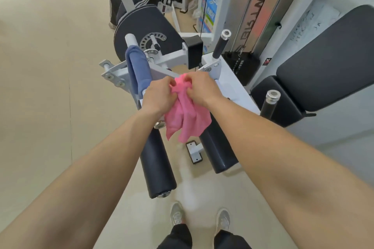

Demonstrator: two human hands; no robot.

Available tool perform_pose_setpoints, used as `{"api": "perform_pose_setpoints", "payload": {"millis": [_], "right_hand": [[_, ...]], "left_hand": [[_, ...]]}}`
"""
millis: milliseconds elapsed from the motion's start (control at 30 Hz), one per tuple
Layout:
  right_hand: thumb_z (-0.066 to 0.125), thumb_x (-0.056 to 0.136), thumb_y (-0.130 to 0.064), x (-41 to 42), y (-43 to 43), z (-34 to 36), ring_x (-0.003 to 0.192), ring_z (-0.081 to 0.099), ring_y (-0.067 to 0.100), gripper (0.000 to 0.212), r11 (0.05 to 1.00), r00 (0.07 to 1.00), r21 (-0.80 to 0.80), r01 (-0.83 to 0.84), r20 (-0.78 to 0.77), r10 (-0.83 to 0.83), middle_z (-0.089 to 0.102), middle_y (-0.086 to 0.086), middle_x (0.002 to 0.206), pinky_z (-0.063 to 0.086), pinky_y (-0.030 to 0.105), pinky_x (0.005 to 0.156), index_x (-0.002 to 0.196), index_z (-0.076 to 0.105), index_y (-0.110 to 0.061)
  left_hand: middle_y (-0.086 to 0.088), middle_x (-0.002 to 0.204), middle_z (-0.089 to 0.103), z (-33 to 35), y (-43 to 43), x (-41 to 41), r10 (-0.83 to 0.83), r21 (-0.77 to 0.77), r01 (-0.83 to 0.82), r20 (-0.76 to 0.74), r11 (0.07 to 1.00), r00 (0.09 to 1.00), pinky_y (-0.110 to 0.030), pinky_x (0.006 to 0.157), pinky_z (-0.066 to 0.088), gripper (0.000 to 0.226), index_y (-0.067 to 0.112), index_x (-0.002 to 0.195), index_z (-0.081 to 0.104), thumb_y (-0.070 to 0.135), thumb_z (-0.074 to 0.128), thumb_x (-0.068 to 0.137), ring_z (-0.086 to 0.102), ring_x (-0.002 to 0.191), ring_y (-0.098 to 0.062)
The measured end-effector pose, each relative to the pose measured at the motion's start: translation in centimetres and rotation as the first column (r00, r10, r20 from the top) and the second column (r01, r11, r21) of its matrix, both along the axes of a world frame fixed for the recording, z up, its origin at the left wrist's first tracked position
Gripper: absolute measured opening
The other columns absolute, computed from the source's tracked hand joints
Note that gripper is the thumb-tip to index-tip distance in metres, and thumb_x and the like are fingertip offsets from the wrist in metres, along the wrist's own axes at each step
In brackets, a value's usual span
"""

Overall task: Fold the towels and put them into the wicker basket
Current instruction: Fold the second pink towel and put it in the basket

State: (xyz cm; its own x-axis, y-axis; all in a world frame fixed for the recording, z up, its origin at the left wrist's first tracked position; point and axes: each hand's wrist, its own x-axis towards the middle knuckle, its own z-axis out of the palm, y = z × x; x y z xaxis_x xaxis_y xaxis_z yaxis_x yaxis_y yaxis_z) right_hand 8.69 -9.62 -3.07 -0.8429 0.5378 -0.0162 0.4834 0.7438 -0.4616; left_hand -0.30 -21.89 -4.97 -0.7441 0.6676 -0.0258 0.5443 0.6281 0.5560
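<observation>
1. Head view: left hand (159, 97) and right hand (202, 87) both pinch one pink towel (188, 119) at its top, fingers curled into the cloth.
2. It hangs crumpled and unfolded above two black rollers (157, 168).
3. One blue towel (137, 66) drapes over a bar, far left.

Gym, by the kit. A white steel machine frame (172, 58) carries black foam rollers (157, 168), a padded seat and backrest (327, 62) and rubber grip handles (221, 45). A cable (205, 6) runs down near a black weight stack (240, 64), with pale hard floor (40, 87) underneath.
</observation>
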Motion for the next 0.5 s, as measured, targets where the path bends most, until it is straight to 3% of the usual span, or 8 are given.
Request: {"api": "perform_pose_setpoints", "payload": {"millis": [100,167,233,300,333,433,500], "right_hand": [[0.053,0.084,-0.010,0.4,0.1,1.5,0.095,0.058,0.027,0.022,0.999,0.998,0.043,0.021,-0.060,-0.019,0.062,0.007,0.102,0.049,0.036,0.081,0.098,0.068,-0.017],[0.053,0.083,-0.013,1.2,0.4,2.7,0.093,0.055,0.025,0.021,0.996,0.997,0.071,0.048,-0.067,-0.044,0.058,0.006,0.098,0.043,0.031,0.076,0.098,0.068,-0.018],[0.055,0.079,-0.016,2.7,0.6,4.0,0.090,0.056,0.025,0.016,0.994,0.995,0.071,0.089,-0.062,-0.085,0.059,0.003,0.093,0.044,0.031,0.074,0.089,0.066,-0.022],[0.055,0.076,-0.018,5.0,0.7,5.2,0.089,0.060,0.023,0.015,0.992,0.994,0.055,0.113,-0.018,-0.112,0.066,-0.001,0.093,0.048,0.032,0.074,0.082,0.066,-0.026],[0.053,0.077,-0.020,6.4,0.6,5.6,0.089,0.061,0.023,0.015,0.992,0.993,0.054,0.114,0.009,-0.115,0.068,-0.002,0.093,0.049,0.032,0.074,0.081,0.066,-0.027],[0.051,0.081,-0.020,11.3,0.5,6.5,0.088,0.061,0.023,0.017,0.988,0.988,0.007,0.153,0.004,-0.153,0.069,-0.005,0.093,0.050,0.033,0.075,0.079,0.065,-0.030],[0.050,0.084,-0.016,15.3,0.3,7.1,0.082,0.058,0.020,0.020,0.976,0.981,-0.111,0.190,-0.025,-0.193,0.062,-0.008,0.084,0.045,0.029,0.066,0.079,0.064,-0.029]], "left_hand": [[0.001,0.103,0.070,1.1,-0.3,-0.1,-0.041,0.069,0.044,-0.043,0.997,0.998,-0.042,0.086,0.052,0.022,0.025,0.102,0.072,0.026,0.056,0.087,0.062,0.100,-0.023],[0.004,0.098,0.070,2.2,-0.2,0.4,-0.082,0.065,0.084,-0.038,0.994,0.996,-0.038,0.082,0.051,0.021,0.028,0.098,0.073,0.029,0.056,0.084,0.061,0.095,-0.020],[0.004,0.081,0.067,3.1,0.2,1.4,-0.159,0.011,0.159,-0.019,0.987,0.987,-0.037,0.072,0.052,0.016,0.026,0.084,0.071,0.035,0.059,0.081,0.060,0.081,-0.019],[0.000,0.059,0.056,3.9,0.8,3.1,-0.216,0.007,0.216,-0.030,0.976,0.976,-0.042,0.060,0.050,0.030,0.014,0.062,0.060,0.038,0.054,0.080,0.051,0.060,-0.022],[-0.001,0.055,0.053,4.2,1.2,4.1,-0.208,0.029,0.210,-0.063,0.977,0.976,-0.043,0.058,0.049,0.034,0.010,0.060,0.057,0.037,0.050,0.080,0.049,0.057,-0.024],[0.003,0.078,0.062,5.7,3.1,7.2,-0.172,0.145,0.194,-0.148,0.970,0.974,-0.034,0.070,0.047,0.022,0.023,0.086,0.070,0.031,0.050,0.088,0.058,0.079,-0.023],[0.004,0.102,0.066,6.5,4.8,9.8,-0.291,0.135,0.309,-0.139,0.941,0.947,-0.034,0.082,0.047,0.027,0.028,0.110,0.068,0.023,0.052,0.089,0.060,0.097,-0.018]]}}
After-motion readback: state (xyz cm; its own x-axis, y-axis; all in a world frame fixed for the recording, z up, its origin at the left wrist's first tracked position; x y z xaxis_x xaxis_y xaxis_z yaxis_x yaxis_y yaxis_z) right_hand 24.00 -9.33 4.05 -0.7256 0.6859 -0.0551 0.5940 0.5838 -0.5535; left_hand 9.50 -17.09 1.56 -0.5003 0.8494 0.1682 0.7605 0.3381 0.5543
